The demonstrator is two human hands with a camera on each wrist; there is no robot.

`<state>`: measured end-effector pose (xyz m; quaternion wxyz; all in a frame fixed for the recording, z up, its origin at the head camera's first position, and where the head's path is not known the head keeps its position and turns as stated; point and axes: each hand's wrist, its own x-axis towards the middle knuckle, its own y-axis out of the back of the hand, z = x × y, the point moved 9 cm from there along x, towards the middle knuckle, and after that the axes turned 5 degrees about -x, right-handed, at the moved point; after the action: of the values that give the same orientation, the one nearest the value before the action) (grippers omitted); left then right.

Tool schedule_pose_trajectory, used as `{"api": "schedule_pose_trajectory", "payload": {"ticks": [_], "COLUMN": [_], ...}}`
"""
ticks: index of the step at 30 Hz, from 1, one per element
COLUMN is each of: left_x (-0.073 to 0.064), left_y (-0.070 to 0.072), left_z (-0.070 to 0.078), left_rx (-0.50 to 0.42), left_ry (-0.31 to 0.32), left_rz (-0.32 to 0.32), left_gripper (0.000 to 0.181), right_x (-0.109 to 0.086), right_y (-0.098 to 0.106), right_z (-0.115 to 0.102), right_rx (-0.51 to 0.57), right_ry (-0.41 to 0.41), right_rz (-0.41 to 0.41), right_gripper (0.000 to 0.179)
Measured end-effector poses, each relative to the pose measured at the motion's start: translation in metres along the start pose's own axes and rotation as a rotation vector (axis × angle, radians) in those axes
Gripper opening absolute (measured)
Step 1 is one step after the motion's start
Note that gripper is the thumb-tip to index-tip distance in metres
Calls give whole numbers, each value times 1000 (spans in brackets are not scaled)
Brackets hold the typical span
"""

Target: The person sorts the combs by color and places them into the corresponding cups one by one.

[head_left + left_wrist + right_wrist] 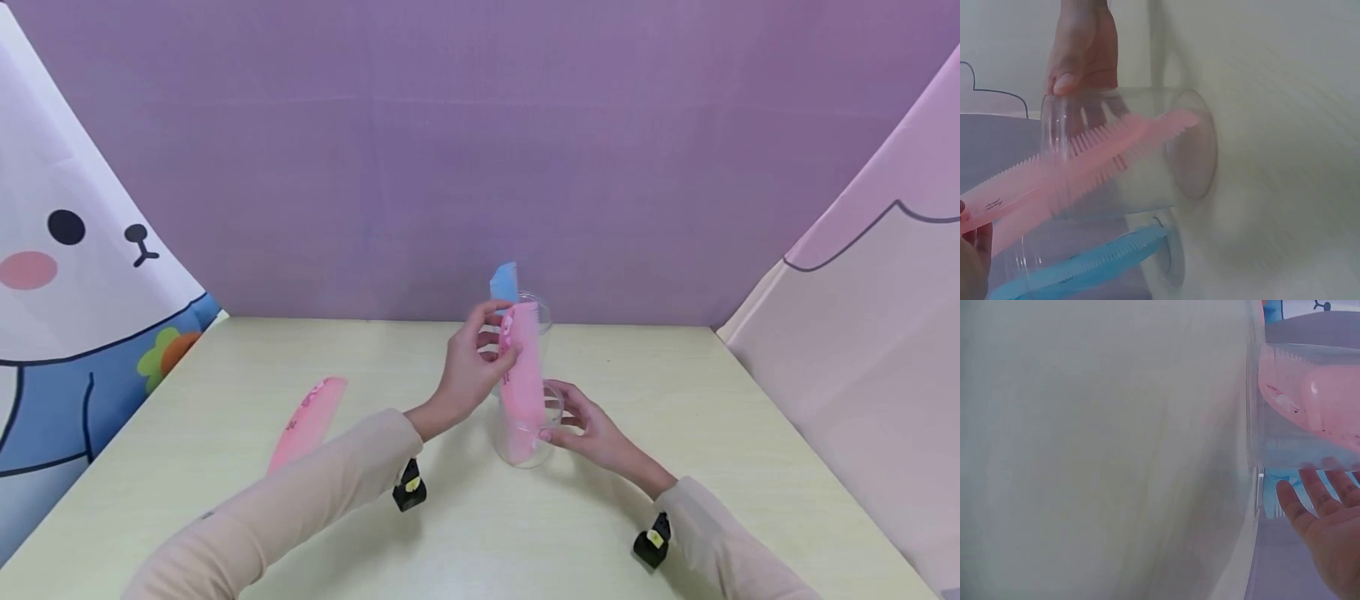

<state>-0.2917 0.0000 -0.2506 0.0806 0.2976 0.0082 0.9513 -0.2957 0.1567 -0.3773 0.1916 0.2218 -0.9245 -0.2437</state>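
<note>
A long pink comb (528,367) stands slightly tilted with its lower end inside a clear cup (1141,197). My left hand (476,354) pinches its upper part between thumb and fingers. Thumb and fingers of my right hand (592,429) grip the clear cup near its rim from the right. In the left wrist view the comb's teeth (1094,140) show through the cup wall; whether a second pink comb lies behind it I cannot tell. Behind stands another clear cup (547,315) with a blue comb (1085,262) in it, partly hidden by my left hand and the pink comb.
Another pink comb (309,421) lies on the pale table (637,358) to the left, partly covered by my left sleeve (315,483). A purple cloth (450,167) hangs behind the table, with printed cloths at both sides.
</note>
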Motion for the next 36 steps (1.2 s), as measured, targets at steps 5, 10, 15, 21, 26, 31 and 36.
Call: {"api": "schedule_pose_trajectory", "payload": {"ticks": [5, 10, 15, 21, 26, 31, 36], "left_x": [-4, -7, -8, -9, -10, -11, -11], "left_y": [-4, -6, -7, -8, -8, -6, -4], "left_z": [-4, -4, -24, -37, -34, -33, -34], "left_rx": [7, 76, 131, 226, 286, 317, 322], "left_ry": [9, 24, 20, 3, -16, -21, -15], "left_rz": [-15, -28, -25, -31, -38, -31, -25], "left_gripper": [49, 46, 49, 54, 55, 56, 57], "right_x": [0, 0, -1, -1, -1, -2, -2], "right_y": [1, 1, 2, 2, 2, 3, 3], "right_z": [-1, -2, -3, -3, -3, -4, -4], "right_rx": [-4, 7, 4, 0, -2, -3, -6], "right_ry": [6, 0, 1, 1, 1, 1, 0], "right_rz": [2, 7, 5, 5, 6, 6, 8], "right_gripper": [61, 62, 62, 61, 61, 61, 62]}}
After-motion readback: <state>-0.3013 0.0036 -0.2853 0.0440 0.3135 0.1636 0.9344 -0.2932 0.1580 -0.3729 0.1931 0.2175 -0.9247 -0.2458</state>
